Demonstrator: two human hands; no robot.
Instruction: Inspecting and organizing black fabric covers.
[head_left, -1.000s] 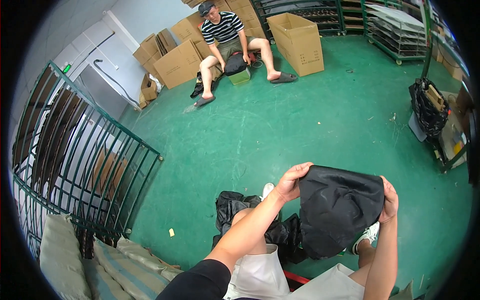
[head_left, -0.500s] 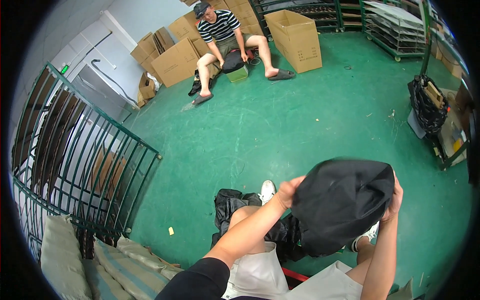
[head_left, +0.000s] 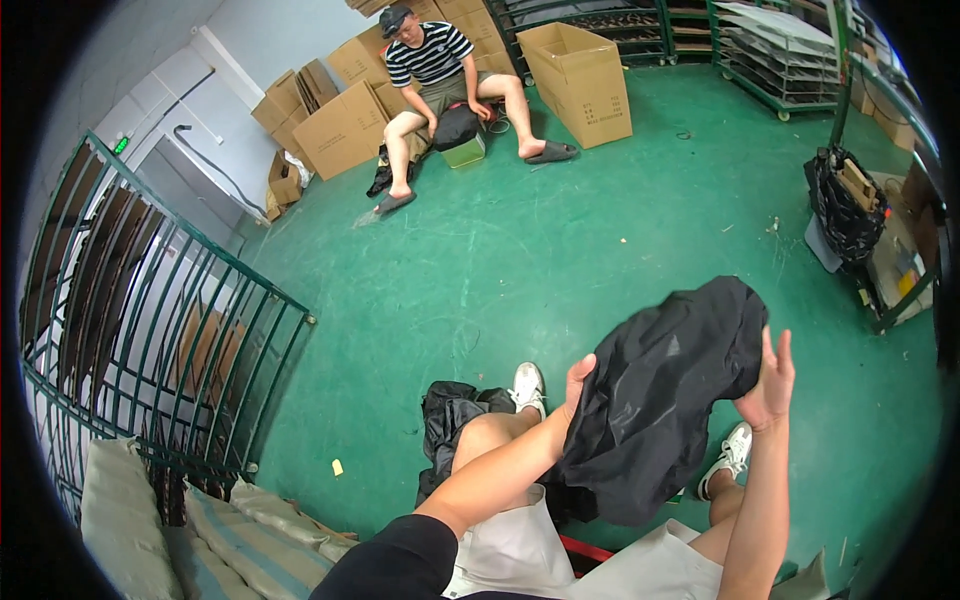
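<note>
A black cloth cover, loose and creased, hangs in the air over my knees. My left hand is closed on its left edge; the thumb shows and the other fingers are hidden behind the fabric. Against the right edge of the cloth is my right hand, with its visible fingers stretched upward and apart. More black material lies crumpled around my left leg, and some is bunched beneath the cover.
Stuffed pale sacks stand at lower left beside a green metal rack. Across the green floor, a seated person handles a dark cloth near a tall carton. A black bag hangs at the right.
The cover has turned from a rounded shape into a longer, slanting one, its upper end raised. My right hand's fingers have straightened at its edge. The left hand keeps its grip.
</note>
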